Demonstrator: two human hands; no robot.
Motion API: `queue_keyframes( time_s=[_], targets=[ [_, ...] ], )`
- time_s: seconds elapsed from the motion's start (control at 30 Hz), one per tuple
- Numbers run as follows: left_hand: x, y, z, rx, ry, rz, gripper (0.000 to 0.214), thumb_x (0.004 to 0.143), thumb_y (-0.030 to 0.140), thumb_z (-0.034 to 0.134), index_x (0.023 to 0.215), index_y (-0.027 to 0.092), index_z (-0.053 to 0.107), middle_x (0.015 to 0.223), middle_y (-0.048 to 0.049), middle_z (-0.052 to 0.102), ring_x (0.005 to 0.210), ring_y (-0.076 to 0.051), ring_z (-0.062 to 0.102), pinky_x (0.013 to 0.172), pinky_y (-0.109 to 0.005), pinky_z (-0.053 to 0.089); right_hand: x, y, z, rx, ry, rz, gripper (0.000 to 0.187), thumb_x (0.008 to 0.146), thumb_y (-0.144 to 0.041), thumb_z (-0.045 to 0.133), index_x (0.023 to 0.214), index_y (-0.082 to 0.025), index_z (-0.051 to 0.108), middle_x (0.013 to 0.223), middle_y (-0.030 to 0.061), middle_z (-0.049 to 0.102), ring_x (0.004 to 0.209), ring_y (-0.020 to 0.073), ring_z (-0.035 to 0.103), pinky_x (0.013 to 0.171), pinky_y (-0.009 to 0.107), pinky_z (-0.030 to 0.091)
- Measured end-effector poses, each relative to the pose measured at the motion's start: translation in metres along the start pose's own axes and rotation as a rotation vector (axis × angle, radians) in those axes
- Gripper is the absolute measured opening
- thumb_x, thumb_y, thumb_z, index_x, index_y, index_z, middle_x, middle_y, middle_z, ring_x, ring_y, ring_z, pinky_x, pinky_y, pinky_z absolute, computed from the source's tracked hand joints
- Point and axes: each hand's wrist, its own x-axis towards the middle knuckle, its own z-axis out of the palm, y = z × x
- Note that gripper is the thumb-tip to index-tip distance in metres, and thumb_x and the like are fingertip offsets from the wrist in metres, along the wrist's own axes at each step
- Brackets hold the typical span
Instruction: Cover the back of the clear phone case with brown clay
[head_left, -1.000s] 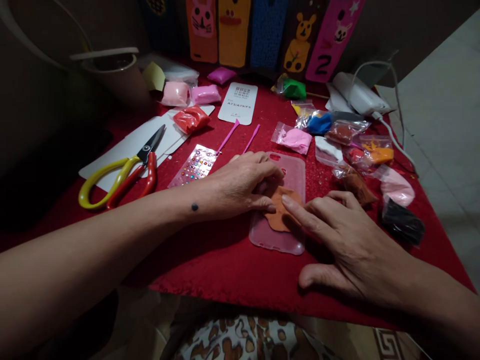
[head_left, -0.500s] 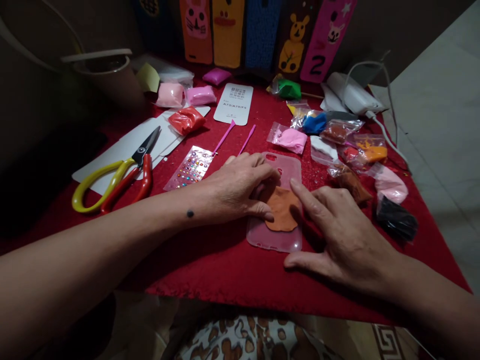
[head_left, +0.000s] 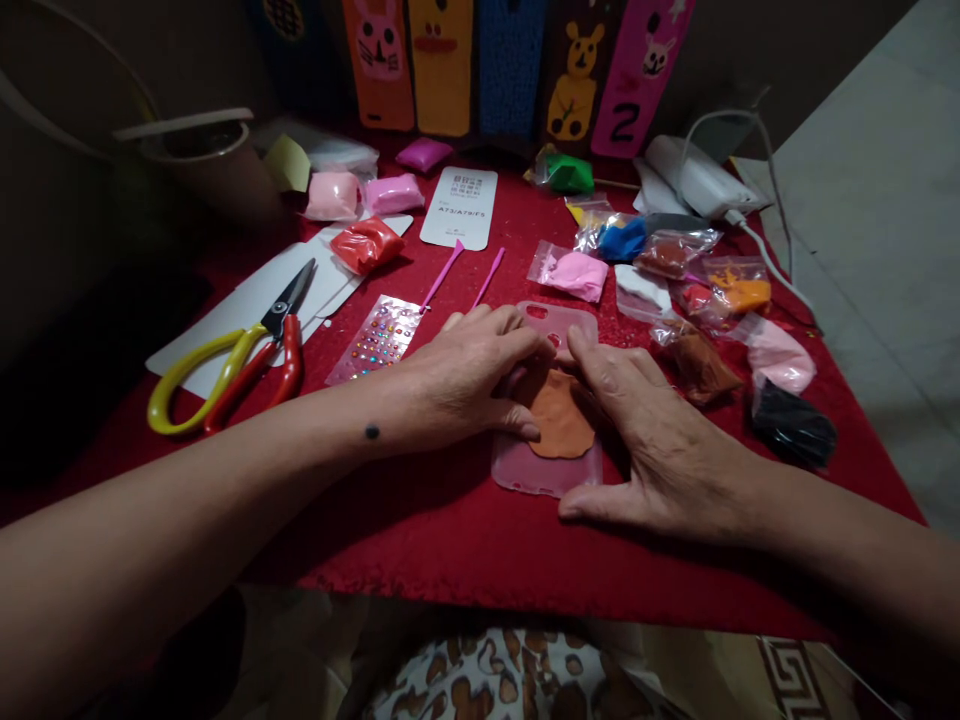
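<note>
A flat, uneven piece of orange-brown clay (head_left: 564, 418) lies on a clear phone case (head_left: 536, 478) near the table's front edge. My left hand (head_left: 480, 370) rests over the left side of both, its thumb touching the clay's left edge and its fingers bent over the upper part, gripping nothing visible between them. My right hand (head_left: 652, 440) is open along the right side, index finger stretched toward the case's top and thumb spread near its lower right corner. The clay's upper and right edges are partly hidden by my fingers.
Yellow-and-red-handled scissors (head_left: 247, 360) lie on white card at left, near a gem sticker sheet (head_left: 384, 340). Two pink sticks (head_left: 489, 278) lie beyond the case. Bagged clay, such as a black packet (head_left: 793, 424), crowds the right side. A lidded cup (head_left: 214, 180) stands back left.
My right hand has shifted inward and up along the case's right side, its index finger now closer to the top. My left hand stays on the clay. The whole view has shifted slightly.
</note>
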Motion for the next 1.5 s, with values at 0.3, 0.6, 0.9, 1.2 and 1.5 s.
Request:
queue_keyframes(
  time_s=[0.3, 0.6, 0.9, 1.2, 1.5],
  targets=[
    [-0.001, 0.005, -0.009, -0.123, -0.05, -0.039, 0.037, 0.085, 0.043, 0.064, 0.113, 0.02, 0.058, 0.101, -0.0057, 0.055, 0.094, -0.022, 0.049, 0.08, -0.034, 0.036, -0.001, -0.001, 0.001, 0.013, -0.009, 0.044, 0.119, 0.071, -0.059, 0.071, 0.154, -0.02, -0.004, 0.149, 0.0199, 0.036, 0.131, 0.0415, 0.037, 0.101, 0.062, 0.038],
    [0.0, 0.006, 0.006, 0.082, 0.021, -0.057, 0.059, 0.067, 0.049, 0.08, 0.113, 0.02, 0.056, 0.104, -0.0068, 0.055, 0.094, -0.025, 0.047, 0.079, -0.036, 0.035, 0.0, 0.001, 0.0, -0.006, -0.013, 0.018, 0.115, 0.072, -0.066, 0.067, 0.154, -0.014, 0.005, 0.145, 0.0204, 0.039, 0.129, 0.0393, 0.038, 0.102, 0.06, 0.037],
    [-0.003, 0.003, -0.009, -0.166, -0.032, -0.028, 0.04, 0.084, 0.04, 0.066, 0.118, 0.02, 0.056, 0.104, -0.0058, 0.058, 0.093, -0.021, 0.052, 0.079, -0.033, 0.04, 0.0, -0.001, 0.0, 0.001, -0.018, 0.017, 0.113, 0.074, -0.063, 0.066, 0.154, -0.012, 0.005, 0.143, 0.0189, 0.04, 0.127, 0.0358, 0.037, 0.104, 0.056, 0.037],
    [0.003, 0.007, -0.006, -0.172, 0.013, -0.116, 0.035, 0.079, 0.025, 0.072, 0.111, 0.017, 0.06, 0.1, -0.0053, 0.059, 0.091, -0.02, 0.054, 0.075, -0.032, 0.041, -0.001, 0.002, 0.001, 0.032, -0.014, -0.002, 0.114, 0.073, -0.062, 0.069, 0.154, -0.017, 0.002, 0.142, 0.0162, 0.041, 0.125, 0.0347, 0.039, 0.103, 0.055, 0.038],
    [0.001, 0.007, -0.009, -0.122, -0.052, -0.099, 0.037, 0.076, 0.022, 0.074, 0.109, 0.019, 0.057, 0.096, -0.0037, 0.058, 0.096, -0.022, 0.05, 0.077, -0.035, 0.038, -0.003, 0.001, 0.002, -0.005, -0.041, 0.033, 0.114, 0.072, -0.064, 0.067, 0.155, -0.017, 0.003, 0.147, 0.0171, 0.036, 0.131, 0.0389, 0.034, 0.104, 0.06, 0.037]
  ],
)
